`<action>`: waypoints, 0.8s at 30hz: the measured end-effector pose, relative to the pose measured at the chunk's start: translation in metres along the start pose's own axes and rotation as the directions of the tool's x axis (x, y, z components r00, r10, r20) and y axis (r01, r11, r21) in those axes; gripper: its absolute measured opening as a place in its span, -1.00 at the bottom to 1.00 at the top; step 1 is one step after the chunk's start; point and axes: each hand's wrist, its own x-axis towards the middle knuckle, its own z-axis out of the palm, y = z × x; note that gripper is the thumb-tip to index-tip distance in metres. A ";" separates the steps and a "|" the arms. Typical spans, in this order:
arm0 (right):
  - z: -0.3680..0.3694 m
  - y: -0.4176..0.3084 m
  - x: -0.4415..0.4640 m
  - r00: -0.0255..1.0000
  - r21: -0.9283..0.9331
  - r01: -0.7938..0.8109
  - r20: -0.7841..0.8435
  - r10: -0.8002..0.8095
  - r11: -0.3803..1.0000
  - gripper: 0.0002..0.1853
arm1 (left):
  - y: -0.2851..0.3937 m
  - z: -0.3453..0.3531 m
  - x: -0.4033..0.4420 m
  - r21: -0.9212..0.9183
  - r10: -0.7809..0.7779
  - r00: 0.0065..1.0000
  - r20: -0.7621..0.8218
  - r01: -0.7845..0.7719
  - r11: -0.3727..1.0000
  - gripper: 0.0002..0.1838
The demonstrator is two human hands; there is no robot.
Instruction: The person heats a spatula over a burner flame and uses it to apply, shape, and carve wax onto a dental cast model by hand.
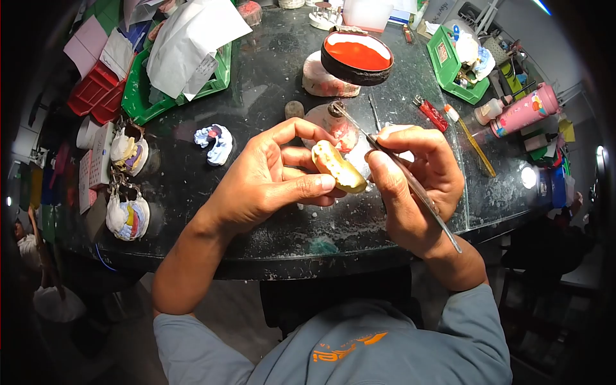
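Between its thumb and fingers, my left hand (276,170) holds a yellowish dental piece (338,168) above the dark bench. My right hand (420,179) is closed around a thin metal tool (417,186), whose upper end points up and left, near a small dark round object (336,109). The tool's other end sticks out below the hand. Behind the yellowish piece lies a pinkish item (340,131), partly hidden by my left fingers. A round dark dish of red material (357,52) stands farther back, on or over a pale pink-stained block (321,77).
Dental models (128,215) stand at the left, with a blue-white cast (215,144) nearer the middle. Green trays (144,96) flank the back. A red lighter (431,115), a yellow-handled brush (475,147) and a pink bottle (526,110) are at the right.
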 end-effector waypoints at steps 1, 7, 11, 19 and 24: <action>0.000 0.001 0.000 0.999 -0.007 0.034 0.004 -0.034 0.999 -0.79 | 0.000 0.000 0.000 0.005 0.008 1.000 -0.003 -0.008 1.000 -0.49; -0.007 0.003 0.000 0.964 -0.126 0.163 0.234 -0.130 0.979 -0.67 | -0.002 0.004 -0.001 -0.042 0.021 0.998 -0.061 -0.023 0.999 -0.47; 0.002 0.006 0.001 0.977 -0.149 0.197 0.107 -0.183 0.969 -0.69 | -0.001 0.002 -0.002 -0.049 0.036 0.998 -0.041 -0.038 0.998 -0.55; -0.004 0.006 0.007 0.991 -0.137 0.132 0.052 -0.126 0.982 -0.68 | 0.002 -0.004 -0.001 -0.282 -0.036 0.999 0.010 0.038 0.959 -0.67; -0.008 0.006 0.010 0.980 -0.161 0.189 0.089 -0.177 0.969 -0.67 | -0.001 -0.004 0.000 -0.151 0.022 0.999 0.042 -0.016 0.988 -0.64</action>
